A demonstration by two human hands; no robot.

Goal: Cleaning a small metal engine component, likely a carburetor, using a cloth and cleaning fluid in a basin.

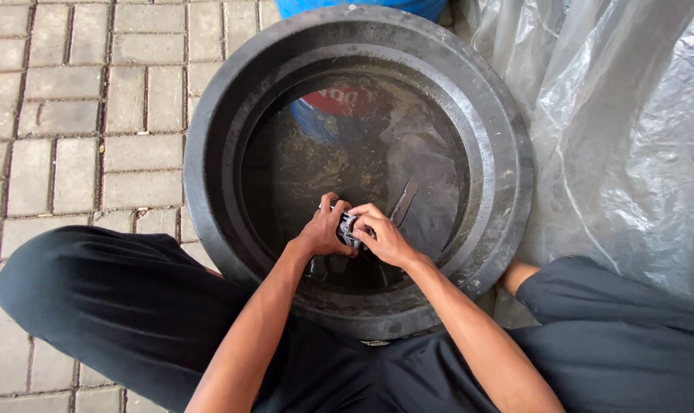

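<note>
Black plastic forms the wide round tub [507,153] that sits between the person's spread knees, its stepped rim ringing a pool of murky water [347,160] with brownish scum drifting on the surface. Just above that water, near the rim closest to the body, both hands meet around a small object [349,227] with a dark and pale pattern; what it is cannot be told, as the fingers cover most of it. The left hand [324,229] is curled tight on its left side, thumb up over the top, while the right hand [383,235] clasps it from the other side, fingers folded over, so the two hands touch each other across it. Just beyond the right hand, a slim grey tool-like piece [404,200] lies slanted in the water, apart from the fingers. Further off from the hands, a red and blue reflection [333,107] shows on the surface. Clear plastic sheeting [622,130] lies crumpled to the right of the tub, and grey paving bricks [71,99] stretch away to the left.
</note>
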